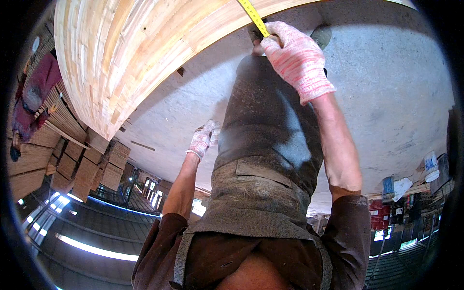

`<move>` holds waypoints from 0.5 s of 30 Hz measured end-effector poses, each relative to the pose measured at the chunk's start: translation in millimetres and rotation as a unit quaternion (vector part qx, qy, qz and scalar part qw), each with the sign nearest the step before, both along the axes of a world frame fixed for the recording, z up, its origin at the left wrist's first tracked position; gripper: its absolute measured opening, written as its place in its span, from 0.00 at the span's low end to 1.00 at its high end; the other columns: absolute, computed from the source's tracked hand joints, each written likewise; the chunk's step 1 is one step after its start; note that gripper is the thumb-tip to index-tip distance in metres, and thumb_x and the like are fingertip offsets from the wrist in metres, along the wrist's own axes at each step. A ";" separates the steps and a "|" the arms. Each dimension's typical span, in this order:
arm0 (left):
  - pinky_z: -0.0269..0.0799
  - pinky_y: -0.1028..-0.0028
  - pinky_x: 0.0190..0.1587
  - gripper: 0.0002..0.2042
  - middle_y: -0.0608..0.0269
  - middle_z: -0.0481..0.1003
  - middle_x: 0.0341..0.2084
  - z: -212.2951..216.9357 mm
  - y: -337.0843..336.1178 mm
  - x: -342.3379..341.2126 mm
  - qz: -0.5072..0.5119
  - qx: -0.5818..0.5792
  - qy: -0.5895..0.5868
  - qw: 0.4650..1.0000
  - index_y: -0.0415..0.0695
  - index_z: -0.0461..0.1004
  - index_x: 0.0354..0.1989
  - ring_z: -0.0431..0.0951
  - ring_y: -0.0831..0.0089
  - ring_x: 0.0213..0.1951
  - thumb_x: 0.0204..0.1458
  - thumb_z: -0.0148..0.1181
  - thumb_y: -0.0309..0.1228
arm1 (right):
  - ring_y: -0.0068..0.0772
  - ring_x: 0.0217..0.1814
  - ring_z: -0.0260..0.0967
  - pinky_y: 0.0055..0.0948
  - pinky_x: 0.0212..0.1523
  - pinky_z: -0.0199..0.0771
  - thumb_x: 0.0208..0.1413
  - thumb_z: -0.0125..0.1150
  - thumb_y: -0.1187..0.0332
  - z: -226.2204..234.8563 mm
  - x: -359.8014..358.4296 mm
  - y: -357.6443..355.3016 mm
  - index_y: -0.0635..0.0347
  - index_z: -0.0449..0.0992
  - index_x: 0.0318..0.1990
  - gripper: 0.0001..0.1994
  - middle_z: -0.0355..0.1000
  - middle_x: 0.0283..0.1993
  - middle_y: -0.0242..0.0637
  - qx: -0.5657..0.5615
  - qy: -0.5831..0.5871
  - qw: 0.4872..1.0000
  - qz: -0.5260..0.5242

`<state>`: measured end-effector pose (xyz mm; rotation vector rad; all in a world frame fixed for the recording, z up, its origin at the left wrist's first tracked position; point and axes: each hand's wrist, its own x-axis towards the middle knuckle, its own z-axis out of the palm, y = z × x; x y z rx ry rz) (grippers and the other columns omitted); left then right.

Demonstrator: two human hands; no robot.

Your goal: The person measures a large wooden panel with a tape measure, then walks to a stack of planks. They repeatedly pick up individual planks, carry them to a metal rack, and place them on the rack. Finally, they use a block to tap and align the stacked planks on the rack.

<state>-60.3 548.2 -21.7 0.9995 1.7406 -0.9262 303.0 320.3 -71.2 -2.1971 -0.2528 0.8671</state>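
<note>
Right hand (297,60): gloved, fingers closed on a yellow tape measure (253,17), presumably steadying the blade over the panel's near edge.
Left hand (203,138): gloved, loosely half-curled beside the apron (266,145), nothing visible held.
Laminated wood panel (130,43): far left, pale strips.
Floor (386,96): grey, worn.
Room: board stacks (87,173) left, red drum (379,214) right.

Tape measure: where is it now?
Top, just right of centre, in the head view: the tape runs from the right hand over the wood panel.
</note>
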 end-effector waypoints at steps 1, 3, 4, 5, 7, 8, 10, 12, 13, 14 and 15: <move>0.69 0.76 0.27 0.19 0.71 0.77 0.29 -1.9 1.8 -4.2 -0.002 -0.003 -0.006 1.000 0.46 0.82 0.47 0.72 0.80 0.25 0.64 0.58 0.49 | 0.52 0.53 0.76 0.44 0.56 0.75 0.59 0.58 0.58 2.3 0.3 1.1 0.53 0.78 0.54 0.18 0.79 0.50 0.46 -0.006 0.001 1.000 -0.001; 0.69 0.76 0.26 0.20 0.70 0.78 0.30 -4.5 3.5 -6.3 0.016 -0.012 -0.009 1.000 0.46 0.82 0.47 0.73 0.80 0.26 0.63 0.58 0.50 | 0.51 0.54 0.76 0.43 0.57 0.75 0.59 0.60 0.59 5.3 0.0 1.0 0.54 0.78 0.54 0.18 0.79 0.51 0.46 -0.011 -0.003 1.000 -0.003; 0.69 0.76 0.26 0.20 0.70 0.78 0.30 -5.3 4.0 -7.7 0.026 -0.017 -0.010 0.999 0.45 0.82 0.47 0.73 0.80 0.26 0.63 0.58 0.50 | 0.51 0.54 0.76 0.42 0.57 0.75 0.59 0.60 0.59 6.9 -0.8 0.5 0.54 0.78 0.54 0.18 0.79 0.51 0.45 -0.012 -0.007 1.000 -0.003; 0.69 0.77 0.26 0.20 0.69 0.78 0.30 -2.9 3.7 0.4 0.012 -0.018 -0.005 1.000 0.45 0.82 0.47 0.73 0.80 0.26 0.63 0.58 0.50 | 0.51 0.55 0.76 0.42 0.58 0.75 0.59 0.60 0.60 8.2 -1.1 0.3 0.54 0.78 0.54 0.18 0.78 0.51 0.45 -0.013 -0.013 1.000 -0.005; 0.68 0.77 0.26 0.20 0.69 0.79 0.31 6.1 -0.3 22.1 -0.012 -0.020 0.007 1.000 0.44 0.81 0.48 0.73 0.80 0.25 0.63 0.58 0.50 | 0.50 0.55 0.76 0.42 0.58 0.74 0.59 0.60 0.59 8.2 -0.8 1.0 0.54 0.78 0.54 0.18 0.78 0.52 0.45 -0.026 -0.016 1.000 -0.001; 0.68 0.77 0.26 0.21 0.69 0.79 0.31 6.4 0.7 21.1 -0.011 -0.022 0.006 1.000 0.44 0.81 0.48 0.73 0.80 0.26 0.63 0.59 0.50 | 0.50 0.55 0.75 0.41 0.58 0.74 0.59 0.60 0.59 8.4 -0.3 1.3 0.54 0.78 0.54 0.18 0.78 0.52 0.45 -0.032 -0.017 0.999 0.002; 0.68 0.78 0.26 0.22 0.69 0.79 0.31 4.9 3.8 16.0 -0.009 -0.027 0.003 1.000 0.43 0.81 0.49 0.74 0.80 0.26 0.63 0.59 0.51 | 0.50 0.56 0.75 0.41 0.59 0.74 0.59 0.59 0.59 8.9 0.2 1.8 0.53 0.78 0.54 0.18 0.78 0.52 0.45 -0.038 -0.012 0.999 0.007; 0.68 0.78 0.26 0.22 0.69 0.80 0.31 1.0 4.3 9.2 0.018 -0.023 -0.006 1.000 0.43 0.81 0.49 0.74 0.80 0.26 0.63 0.59 0.51 | 0.49 0.56 0.75 0.41 0.59 0.74 0.60 0.59 0.59 9.7 1.8 2.5 0.53 0.78 0.55 0.18 0.78 0.53 0.44 -0.044 -0.003 0.999 0.009; 0.68 0.78 0.26 0.22 0.69 0.80 0.32 -0.2 4.7 5.8 0.031 -0.021 -0.010 0.999 0.43 0.81 0.49 0.74 0.80 0.26 0.63 0.59 0.51 | 0.49 0.56 0.75 0.41 0.59 0.74 0.60 0.58 0.59 10.7 3.6 2.5 0.53 0.78 0.55 0.18 0.78 0.53 0.44 -0.047 0.003 0.999 0.009; 0.68 0.78 0.26 0.21 0.69 0.80 0.32 2.9 3.7 13.0 0.012 -0.022 -0.004 1.000 0.43 0.81 0.48 0.74 0.80 0.26 0.63 0.59 0.50 | 0.49 0.56 0.75 0.42 0.59 0.74 0.60 0.58 0.59 10.9 3.7 2.9 0.53 0.78 0.55 0.18 0.78 0.54 0.44 -0.051 0.009 0.999 0.009; 0.68 0.78 0.26 0.21 0.69 0.80 0.31 9.4 1.0 28.1 -0.007 -0.022 0.003 1.000 0.43 0.81 0.48 0.74 0.80 0.26 0.63 0.59 0.50 | 0.49 0.56 0.75 0.41 0.59 0.74 0.60 0.58 0.59 9.6 3.0 3.2 0.53 0.78 0.55 0.18 0.78 0.54 0.44 -0.052 0.007 0.999 0.014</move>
